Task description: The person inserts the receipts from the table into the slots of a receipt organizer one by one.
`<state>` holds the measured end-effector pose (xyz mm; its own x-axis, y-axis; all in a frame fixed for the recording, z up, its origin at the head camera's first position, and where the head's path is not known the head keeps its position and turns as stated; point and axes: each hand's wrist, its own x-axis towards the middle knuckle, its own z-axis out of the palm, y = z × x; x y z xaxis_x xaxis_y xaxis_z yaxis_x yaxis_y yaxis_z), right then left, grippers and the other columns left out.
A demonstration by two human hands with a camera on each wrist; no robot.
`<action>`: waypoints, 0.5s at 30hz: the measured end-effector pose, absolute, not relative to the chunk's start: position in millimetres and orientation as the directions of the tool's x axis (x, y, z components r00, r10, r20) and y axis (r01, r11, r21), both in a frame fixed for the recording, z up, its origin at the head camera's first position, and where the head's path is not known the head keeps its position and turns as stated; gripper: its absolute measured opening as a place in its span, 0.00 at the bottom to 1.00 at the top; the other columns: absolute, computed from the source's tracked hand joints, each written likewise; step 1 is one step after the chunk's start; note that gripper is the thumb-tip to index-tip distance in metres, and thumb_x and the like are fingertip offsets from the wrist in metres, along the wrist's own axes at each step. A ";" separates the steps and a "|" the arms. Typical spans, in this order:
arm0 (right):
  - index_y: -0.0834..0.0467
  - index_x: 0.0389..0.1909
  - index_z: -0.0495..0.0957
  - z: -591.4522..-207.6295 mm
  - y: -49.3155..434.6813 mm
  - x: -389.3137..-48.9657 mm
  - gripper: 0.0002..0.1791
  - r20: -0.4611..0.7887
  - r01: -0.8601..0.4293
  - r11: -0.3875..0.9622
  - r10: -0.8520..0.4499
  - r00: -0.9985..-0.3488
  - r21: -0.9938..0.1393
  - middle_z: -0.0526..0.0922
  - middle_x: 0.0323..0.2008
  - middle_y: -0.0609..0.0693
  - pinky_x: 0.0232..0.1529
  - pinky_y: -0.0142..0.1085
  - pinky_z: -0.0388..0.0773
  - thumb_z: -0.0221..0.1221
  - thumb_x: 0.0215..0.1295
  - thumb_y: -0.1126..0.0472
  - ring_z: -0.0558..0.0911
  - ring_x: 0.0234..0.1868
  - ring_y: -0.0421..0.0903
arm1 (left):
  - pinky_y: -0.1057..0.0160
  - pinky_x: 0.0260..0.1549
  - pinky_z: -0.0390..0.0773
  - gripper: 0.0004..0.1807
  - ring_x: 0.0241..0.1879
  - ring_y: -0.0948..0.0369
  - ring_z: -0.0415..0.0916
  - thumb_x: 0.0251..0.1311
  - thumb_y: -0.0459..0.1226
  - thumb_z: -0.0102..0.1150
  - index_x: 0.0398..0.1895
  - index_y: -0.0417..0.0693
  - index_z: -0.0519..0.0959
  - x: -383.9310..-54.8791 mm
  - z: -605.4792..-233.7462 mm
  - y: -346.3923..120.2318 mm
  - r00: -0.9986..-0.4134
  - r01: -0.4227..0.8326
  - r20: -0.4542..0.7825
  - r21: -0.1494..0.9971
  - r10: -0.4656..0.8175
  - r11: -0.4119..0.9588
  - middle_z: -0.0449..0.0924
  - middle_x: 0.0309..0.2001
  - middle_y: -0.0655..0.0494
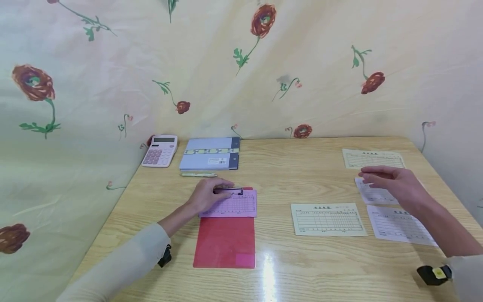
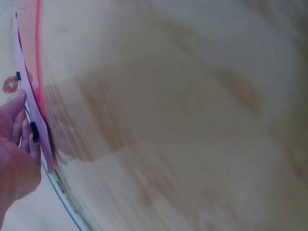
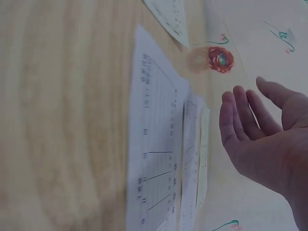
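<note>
A red clipboard (image 1: pixel 226 243) lies left of the table's middle, with a purple printed slip (image 1: pixel 241 205) across its top under the metal clip (image 1: pixel 237 191). My left hand (image 1: pixel 207 195) holds that clip; in the left wrist view, the thumb and fingers of the left hand (image 2: pixel 19 144) are at the clip's two ends. Over the right side of the table hovers my right hand (image 1: pixel 401 186), fingers loosely extended and holding nothing. Beneath it are a pale lilac slip (image 1: pixel 373 193) and another lilac slip (image 1: pixel 400 224), both partly hidden by the hand and forearm.
A pale green slip (image 1: pixel 328 220) lies right of centre, and another green slip (image 1: pixel 373 160) is at the back right. At the back left are a pink-and-white calculator (image 1: pixel 160 152), a blue folder (image 1: pixel 207 159) and a pen (image 1: pixel 198 175). A flowered cloth (image 1: pixel 226 54) hangs behind the table.
</note>
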<state>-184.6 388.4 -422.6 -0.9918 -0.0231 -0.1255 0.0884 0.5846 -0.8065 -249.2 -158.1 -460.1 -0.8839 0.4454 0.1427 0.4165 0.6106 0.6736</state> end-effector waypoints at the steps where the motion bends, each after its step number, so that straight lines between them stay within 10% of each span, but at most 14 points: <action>1: 0.60 0.72 0.74 -424.1 387.5 -182.5 0.31 -0.122 0.073 0.590 -0.043 -0.992 -0.804 0.85 0.54 0.27 0.48 0.29 0.73 0.58 0.80 0.43 0.81 0.49 0.25 | 0.57 0.57 0.81 0.18 0.55 0.59 0.85 0.62 0.33 0.75 0.56 0.51 0.89 -249.5 -460.6 -158.7 -0.885 0.414 0.140 0.674 0.445 0.612 0.90 0.51 0.60; 8: 0.66 0.60 0.83 -433.1 377.7 -168.9 0.21 -0.012 -0.090 0.664 -0.147 -0.989 -0.742 0.89 0.53 0.54 0.41 0.25 0.79 0.68 0.73 0.59 0.82 0.45 0.27 | 0.59 0.57 0.81 0.18 0.55 0.62 0.85 0.62 0.34 0.75 0.55 0.53 0.89 -253.5 -462.4 -161.6 -0.888 0.395 0.121 0.696 0.444 0.600 0.90 0.51 0.62; 15: 0.63 0.55 0.87 -437.9 364.5 -163.4 0.19 0.032 -0.178 0.749 -0.205 -0.978 -0.638 0.89 0.46 0.54 0.38 0.27 0.77 0.74 0.65 0.60 0.81 0.38 0.36 | 0.61 0.57 0.81 0.17 0.55 0.64 0.84 0.62 0.35 0.75 0.55 0.54 0.89 -257.6 -465.1 -163.8 -0.883 0.396 0.116 0.706 0.456 0.587 0.90 0.51 0.64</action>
